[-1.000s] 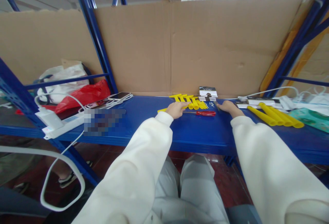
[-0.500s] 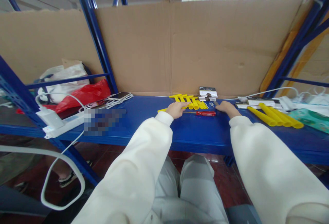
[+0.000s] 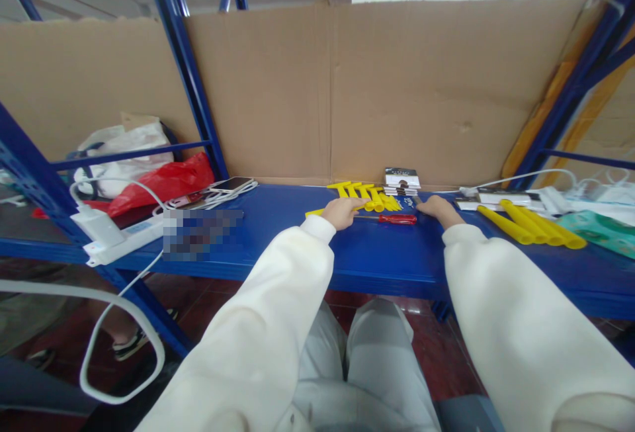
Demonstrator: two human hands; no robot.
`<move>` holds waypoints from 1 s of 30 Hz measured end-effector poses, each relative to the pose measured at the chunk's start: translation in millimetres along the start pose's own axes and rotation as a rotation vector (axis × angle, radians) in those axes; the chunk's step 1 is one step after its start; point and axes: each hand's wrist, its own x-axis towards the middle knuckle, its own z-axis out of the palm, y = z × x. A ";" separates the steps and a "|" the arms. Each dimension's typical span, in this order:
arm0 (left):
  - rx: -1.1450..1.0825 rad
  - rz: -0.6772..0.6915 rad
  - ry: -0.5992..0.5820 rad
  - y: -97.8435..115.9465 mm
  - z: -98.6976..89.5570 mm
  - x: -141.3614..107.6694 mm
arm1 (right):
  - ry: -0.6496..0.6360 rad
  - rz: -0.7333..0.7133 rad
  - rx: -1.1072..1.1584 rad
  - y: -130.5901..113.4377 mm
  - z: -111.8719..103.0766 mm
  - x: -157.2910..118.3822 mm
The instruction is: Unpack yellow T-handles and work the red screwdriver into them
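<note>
My left hand [image 3: 340, 214] is at the middle of the blue shelf, its fingers closed around a slim yellow piece [image 3: 313, 212]. One end of that piece sticks out to the left, and the hand covers most of the rest. Just beyond the fingers lies a row of yellow plastic parts [image 3: 364, 192] with crosswise ends. A screwdriver with a red handle [image 3: 397, 219] lies flat between my hands, its shaft pointing at the left hand. My right hand [image 3: 437, 210] rests on the shelf, fingertips together at a small greyish item I cannot make out.
Black-and-white packets [image 3: 401, 179] are stacked by the cardboard back wall [image 3: 397, 88]. Several yellow tapered tubes [image 3: 538, 223] lie at right, near a green package [image 3: 602, 230]. A white power strip [image 3: 126, 240], cables and a phone [image 3: 233, 185] are at left. Blue posts [image 3: 191, 68] frame the shelf.
</note>
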 end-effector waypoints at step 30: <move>0.081 0.024 0.002 0.8 7.1 3.8 | 0.224 -0.954 0.126 -57.7 10.9 -40.9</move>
